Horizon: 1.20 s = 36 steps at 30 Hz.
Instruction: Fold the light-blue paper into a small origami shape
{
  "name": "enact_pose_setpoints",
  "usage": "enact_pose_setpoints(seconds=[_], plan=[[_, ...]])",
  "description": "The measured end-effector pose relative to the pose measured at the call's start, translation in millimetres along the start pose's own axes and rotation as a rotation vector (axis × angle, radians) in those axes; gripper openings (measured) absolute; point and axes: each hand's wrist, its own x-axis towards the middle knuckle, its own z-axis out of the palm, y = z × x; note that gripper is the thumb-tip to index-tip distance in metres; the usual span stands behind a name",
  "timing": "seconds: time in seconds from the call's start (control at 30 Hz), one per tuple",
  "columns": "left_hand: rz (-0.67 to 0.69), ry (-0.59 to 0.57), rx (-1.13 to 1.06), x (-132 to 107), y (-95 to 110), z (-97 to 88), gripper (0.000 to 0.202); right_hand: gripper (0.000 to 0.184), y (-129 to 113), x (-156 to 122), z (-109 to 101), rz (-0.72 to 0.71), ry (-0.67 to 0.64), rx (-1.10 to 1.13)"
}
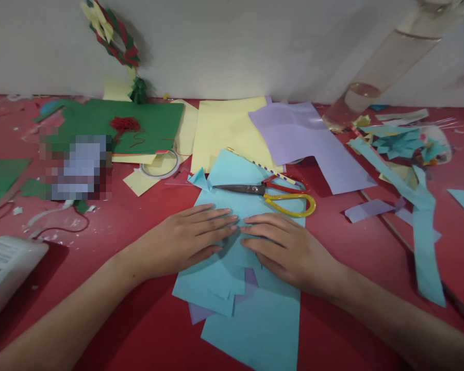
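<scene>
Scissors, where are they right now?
In the head view, the scissors lie near the centre, slightly to the right, mostly on blue paper just beyond the hands, beside the pencil.

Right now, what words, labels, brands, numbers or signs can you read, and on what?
No text is readable.
White object at far left: printed blocks, too blurred.
Phone-like item: pixelated, nothing legible.
Dark mark by the tape roll: too small to tell.

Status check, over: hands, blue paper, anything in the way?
Left hand and right hand palm-down at blue paper, no grip visible. Sheets overlapping. Scissors and dotted pencil lying just beyond.
</scene>
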Motion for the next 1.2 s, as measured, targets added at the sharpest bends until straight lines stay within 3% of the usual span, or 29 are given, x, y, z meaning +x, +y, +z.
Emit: enact_pose_setpoints(seconds=[0.3, 0.67, 1.2], plan=[[-0.078, -0.078, 0.019, -2.4, -2.5, 1.6, 0.056, 0.017, 1.4, 0.0, -4.1, -0.043, 0.063, 0.001], [-0.058, -0.090, 0.059, -2.1, -1.4, 0.5, 0.051, 0.019, 1.2, -1.5, -5.0, -0.051, 0.043, -0.039], [-0.051, -0.005, 0.027, -2.5, 0.0, -0.3, 0.045, 0.022, -4.0, 3.7, -0.5, 0.001, -0.069, -0.082]])
